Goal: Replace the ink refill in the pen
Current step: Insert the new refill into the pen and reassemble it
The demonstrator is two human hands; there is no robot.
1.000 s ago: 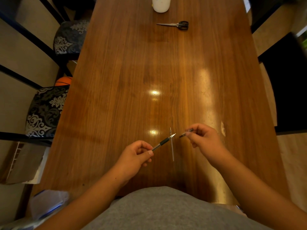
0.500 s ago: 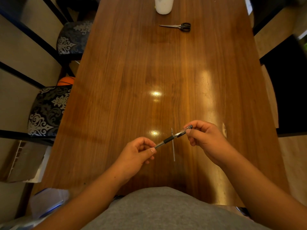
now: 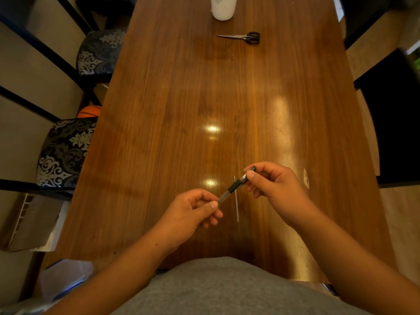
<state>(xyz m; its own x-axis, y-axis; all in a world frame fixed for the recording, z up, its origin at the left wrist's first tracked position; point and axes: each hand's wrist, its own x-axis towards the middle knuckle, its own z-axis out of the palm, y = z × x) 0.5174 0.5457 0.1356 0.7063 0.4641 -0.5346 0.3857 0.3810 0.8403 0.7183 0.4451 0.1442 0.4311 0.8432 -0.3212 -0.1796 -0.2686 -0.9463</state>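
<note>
Two hands, left hand (image 3: 191, 211) and right hand (image 3: 276, 186), one pen (image 3: 235, 187), one thin refill (image 3: 236, 206), one pair of scissors (image 3: 242, 37), one white bottle (image 3: 223, 7), two patterned chairs (image 3: 66, 153)

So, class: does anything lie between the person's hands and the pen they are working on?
Nothing visible does. The left hand and right hand already pinch opposite ends of the pen, held above the table. The loose refill lies on the table beneath it.

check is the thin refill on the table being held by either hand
No, the thin refill lies on the table; both hands hold the pen.
</note>
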